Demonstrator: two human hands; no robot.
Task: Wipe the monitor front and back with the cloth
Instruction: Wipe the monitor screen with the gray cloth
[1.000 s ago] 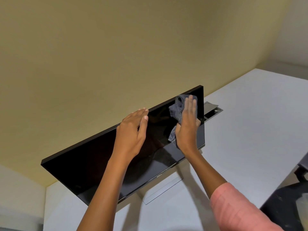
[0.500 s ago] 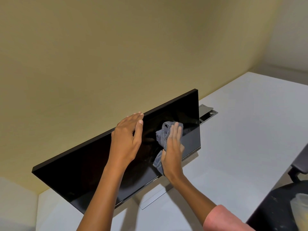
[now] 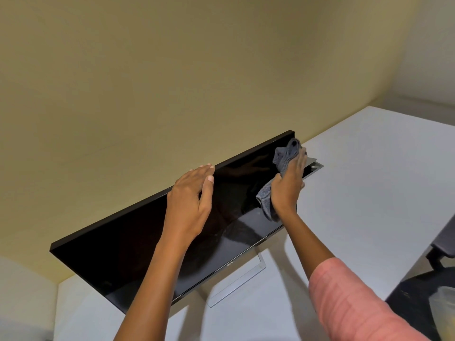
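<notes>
A black flat monitor point(image 3: 118, 252) stands on a silver frame stand point(image 3: 236, 284) on a white desk, its dark screen facing me. My left hand point(image 3: 192, 195) rests on the monitor's top edge near the middle, fingers straight over the edge and thumb on the screen. My right hand point(image 3: 289, 183) presses a crumpled grey cloth point(image 3: 283, 156) flat against the screen's upper right corner. One end of the cloth hangs below my palm. The monitor's back is hidden.
The white desk point(image 3: 369, 193) runs right and toward me. A metal cable hatch point(image 3: 316, 166) lies open behind the monitor's right end. A beige wall rises close behind. A dark chair point(image 3: 443, 244) and a yellowish container point(image 3: 443, 308) sit at the lower right.
My right hand has slid the cloth from the middle-right of the screen up to the top right corner. My left hand has stayed on the top edge.
</notes>
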